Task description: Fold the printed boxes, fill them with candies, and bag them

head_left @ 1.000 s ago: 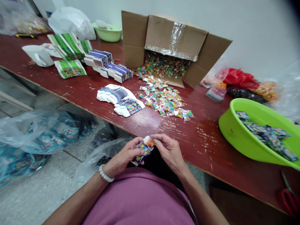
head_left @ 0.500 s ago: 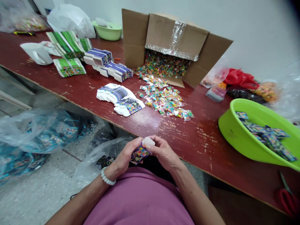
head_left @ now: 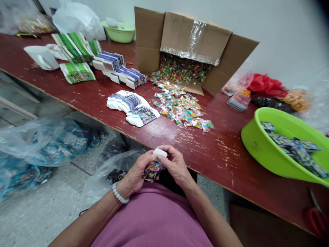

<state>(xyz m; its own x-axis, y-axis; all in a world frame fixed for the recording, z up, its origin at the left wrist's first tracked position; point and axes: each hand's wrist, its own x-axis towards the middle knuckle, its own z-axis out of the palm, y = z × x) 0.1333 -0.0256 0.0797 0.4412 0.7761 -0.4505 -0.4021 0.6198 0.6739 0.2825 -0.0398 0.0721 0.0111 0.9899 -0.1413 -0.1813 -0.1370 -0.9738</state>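
Just off the table's front edge, a small printed box in purple and bright colours is held between both hands. My left hand is closed round its side. The fingers of my right hand are closed at its top, by a white flap; some fingertips are hidden behind it. Beyond the hands, a fanned row of flat printed cartons lies on the table. To its right spreads a heap of small wrapped candies, running out of an open cardboard box.
A green basin with printed packets stands at the right, above red-handled scissors. Banded carton stacks and a white mug are at the back left. Plastic bags of packets lie on the floor at left.
My right fingers and thumb have shifted over the box's top, and the white flap now lies more folded across it. Both hands stay in nearly the same place.
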